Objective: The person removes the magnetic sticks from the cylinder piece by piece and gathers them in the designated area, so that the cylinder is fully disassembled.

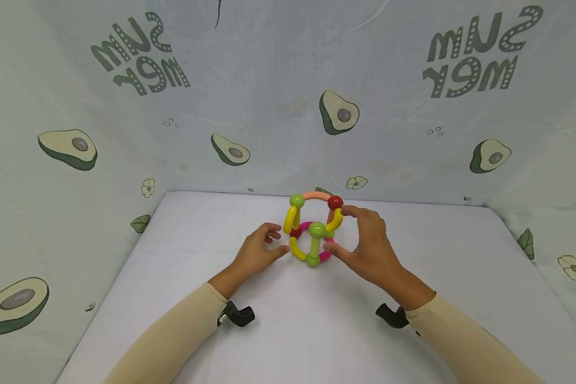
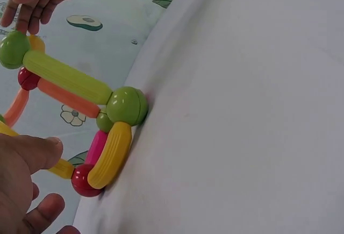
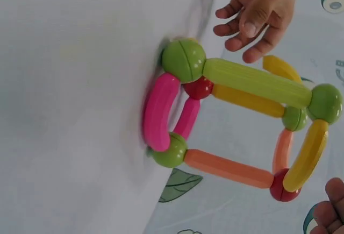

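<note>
A ball-and-stick toy frame (image 1: 316,230) stands upright on the white cloth. Its base ring joins yellow and pink curved sticks with red and green balls. Uprights in green, yellow and orange rise to a top ring, where a loose-ended yellow curved stick (image 3: 282,67) hangs from one green ball with a gap before the front green ball (image 1: 317,230). Beside the frame's left side is my left hand (image 1: 256,252), fingers loosely bent and holding nothing. My right hand (image 1: 372,248) is at the right side, fingertips close to the red ball (image 1: 335,202); contact is unclear.
White cloth (image 1: 288,330) covers the table, and a hanging sheet (image 1: 278,69) with avocado prints rises behind and at both sides. Black wrist mounts (image 1: 240,316) stick out under both sleeves.
</note>
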`<state>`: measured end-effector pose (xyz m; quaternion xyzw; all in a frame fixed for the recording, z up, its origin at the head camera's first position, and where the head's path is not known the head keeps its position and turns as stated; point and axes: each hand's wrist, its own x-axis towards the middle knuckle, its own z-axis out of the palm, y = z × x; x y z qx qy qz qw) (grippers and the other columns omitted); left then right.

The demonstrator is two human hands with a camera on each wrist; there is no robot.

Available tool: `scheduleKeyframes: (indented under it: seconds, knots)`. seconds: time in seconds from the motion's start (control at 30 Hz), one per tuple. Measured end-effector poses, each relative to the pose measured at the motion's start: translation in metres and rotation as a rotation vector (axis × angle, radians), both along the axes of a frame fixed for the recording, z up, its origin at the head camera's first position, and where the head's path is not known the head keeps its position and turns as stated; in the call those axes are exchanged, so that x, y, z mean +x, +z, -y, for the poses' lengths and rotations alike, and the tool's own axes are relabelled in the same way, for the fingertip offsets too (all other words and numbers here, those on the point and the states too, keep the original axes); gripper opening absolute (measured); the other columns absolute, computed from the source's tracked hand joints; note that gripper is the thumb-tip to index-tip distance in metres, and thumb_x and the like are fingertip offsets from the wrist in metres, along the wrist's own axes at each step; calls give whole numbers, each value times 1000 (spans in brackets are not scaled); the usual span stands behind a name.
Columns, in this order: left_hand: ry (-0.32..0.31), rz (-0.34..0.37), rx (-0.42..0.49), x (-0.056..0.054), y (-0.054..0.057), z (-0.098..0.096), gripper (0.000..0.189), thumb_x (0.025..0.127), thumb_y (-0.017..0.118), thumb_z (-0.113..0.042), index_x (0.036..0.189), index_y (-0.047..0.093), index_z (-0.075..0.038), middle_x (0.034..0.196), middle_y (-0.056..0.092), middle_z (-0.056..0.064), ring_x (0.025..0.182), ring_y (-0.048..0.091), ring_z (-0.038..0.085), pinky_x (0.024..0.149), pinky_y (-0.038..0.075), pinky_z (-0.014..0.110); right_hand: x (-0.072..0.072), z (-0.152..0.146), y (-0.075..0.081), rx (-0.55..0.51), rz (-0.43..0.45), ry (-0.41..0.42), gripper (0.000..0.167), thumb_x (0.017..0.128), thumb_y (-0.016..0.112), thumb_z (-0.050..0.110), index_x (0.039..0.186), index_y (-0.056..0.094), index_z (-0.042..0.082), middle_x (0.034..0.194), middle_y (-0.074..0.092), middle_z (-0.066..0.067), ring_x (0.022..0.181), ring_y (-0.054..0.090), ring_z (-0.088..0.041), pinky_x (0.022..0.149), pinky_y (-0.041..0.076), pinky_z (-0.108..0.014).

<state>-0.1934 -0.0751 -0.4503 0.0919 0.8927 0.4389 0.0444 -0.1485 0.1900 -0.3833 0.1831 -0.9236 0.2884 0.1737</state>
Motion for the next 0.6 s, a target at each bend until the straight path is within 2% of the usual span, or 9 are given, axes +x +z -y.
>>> scheduleKeyframes:
  seconds: [0.17, 0.3, 0.47, 0.6]
  knots:
    - [-62, -24, -101, -3, -4, 6, 60, 87, 84, -33, 137, 58, -11, 123, 68, 1, 120, 57, 26, 102, 48, 45, 5, -15, -12, -53, 78, -93, 87, 76, 94, 26, 141, 43, -2, 132, 52, -17, 126, 43, -37, 99, 45, -61]
    - [-112, -35, -172, -5, -9, 8, 65, 86, 84, -37, 140, 57, -13, 132, 65, 1, 128, 54, 26, 109, 43, 47, 5, -25, -24, -61, 227, -147, 89, 80, 90, 38, 143, 41, -2, 132, 53, -16, 126, 43, -38, 98, 48, -60]
    - [-149, -46, -210, -9, -14, 8, 72, 85, 85, -39, 144, 55, -13, 139, 61, 1, 134, 50, 26, 113, 39, 48, -2, -27, -39, 11, 443, -181, 102, 80, 84, 53, 152, 35, 0, 141, 50, -19, 130, 42, -42, 94, 52, -61]
    - [-162, -54, -247, -14, -17, 7, 78, 84, 85, -42, 149, 51, -15, 142, 59, 1, 136, 47, 26, 114, 37, 50, -10, -22, -51, 56, 524, -160, 107, 79, 86, 53, 154, 33, -2, 145, 49, -22, 133, 41, -44, 96, 50, -63]
